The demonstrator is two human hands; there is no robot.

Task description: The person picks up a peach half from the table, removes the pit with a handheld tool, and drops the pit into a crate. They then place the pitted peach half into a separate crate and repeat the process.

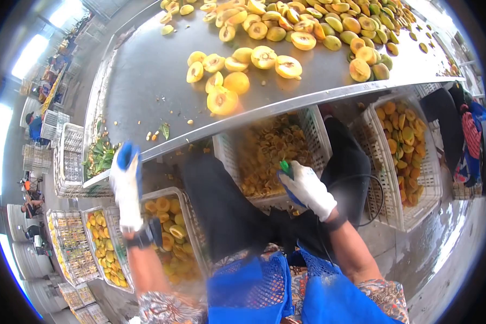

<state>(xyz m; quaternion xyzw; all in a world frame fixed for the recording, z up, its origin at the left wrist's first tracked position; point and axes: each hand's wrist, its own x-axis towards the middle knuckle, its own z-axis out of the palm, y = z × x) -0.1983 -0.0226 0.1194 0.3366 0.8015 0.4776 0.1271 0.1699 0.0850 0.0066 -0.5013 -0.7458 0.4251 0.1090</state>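
My left hand [126,186], in a white glove with a blue palm side, is beside the table's left front corner, above the left crate. It is blurred, looks loosely open, and shows nothing in it. My right hand [308,190], gloved alike, is closed around a small green-ended tool [286,168] over the middle crate of fruit scraps [275,148]. Halved yellow fruits, one large half [222,101] nearest the edge, lie cut side up or down on the metal table [156,70]. Behind them is a large pile of whole and halved fruit [329,24].
Fruit-filled crates stand at the left [179,197] and right [372,156] of my legs. Leaves and debris [100,156] lie at the table's left corner. A dark cable [382,197] loops by my right leg. A person [472,140] is at the far right.
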